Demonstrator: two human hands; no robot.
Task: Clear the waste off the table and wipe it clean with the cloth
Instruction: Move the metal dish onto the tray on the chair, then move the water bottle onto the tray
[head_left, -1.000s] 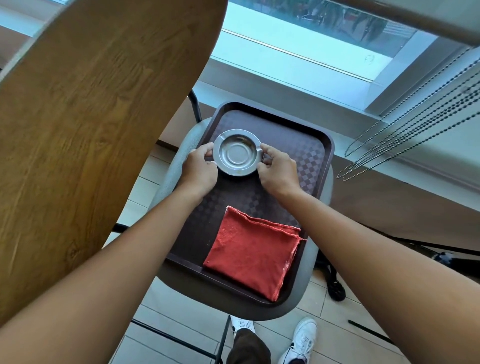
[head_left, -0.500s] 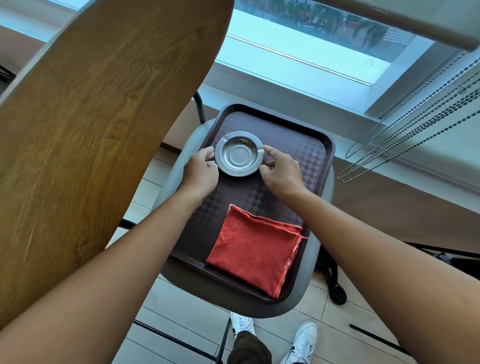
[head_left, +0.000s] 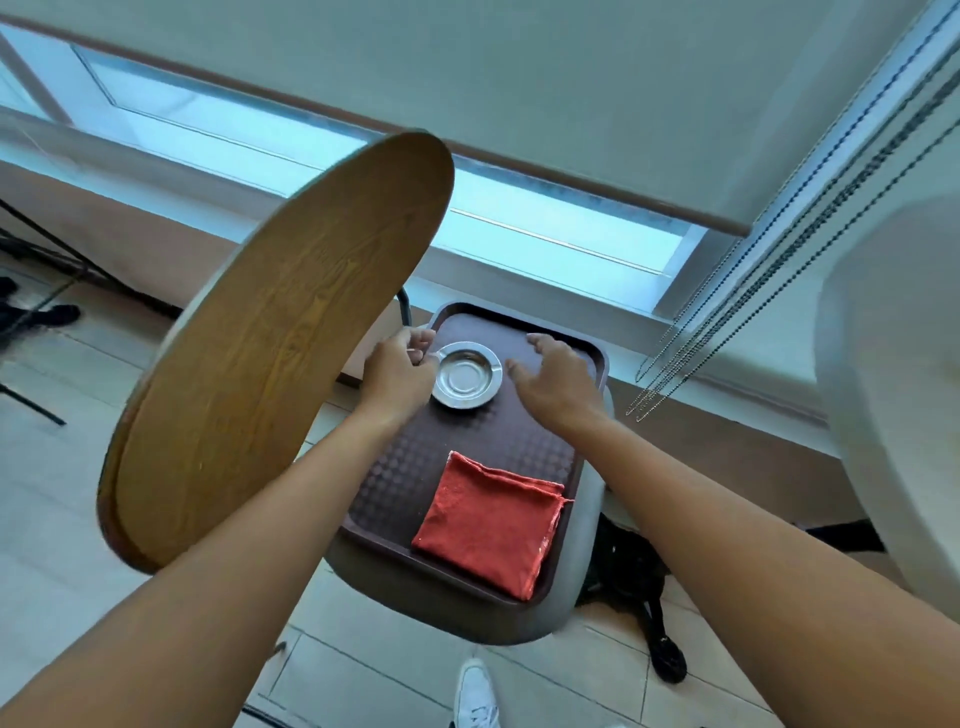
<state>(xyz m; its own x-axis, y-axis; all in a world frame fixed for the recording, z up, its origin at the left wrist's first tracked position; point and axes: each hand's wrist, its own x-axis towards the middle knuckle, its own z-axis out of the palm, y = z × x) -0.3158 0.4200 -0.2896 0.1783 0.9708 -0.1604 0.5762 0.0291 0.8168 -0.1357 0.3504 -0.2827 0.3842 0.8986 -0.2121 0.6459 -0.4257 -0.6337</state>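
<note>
A round metal ashtray sits at the far end of a dark brown tray. My left hand is at the ashtray's left rim, its curled fingers pinching the edge. Just right of the ashtray, my right hand hovers with fingers spread and holds nothing. A folded red cloth lies on the near right part of the tray. The round wooden table stands to the left, and the part of its top I see is bare.
The tray rests on a grey chair seat below a window sill. Bead chains of a blind hang at the right, next to a white rounded surface. My white shoe is on the tiled floor.
My right hand has let go of the ashtray and opened beside it. The ashtray now rests on the tray. The view has pulled back and up, showing the whole table.
</note>
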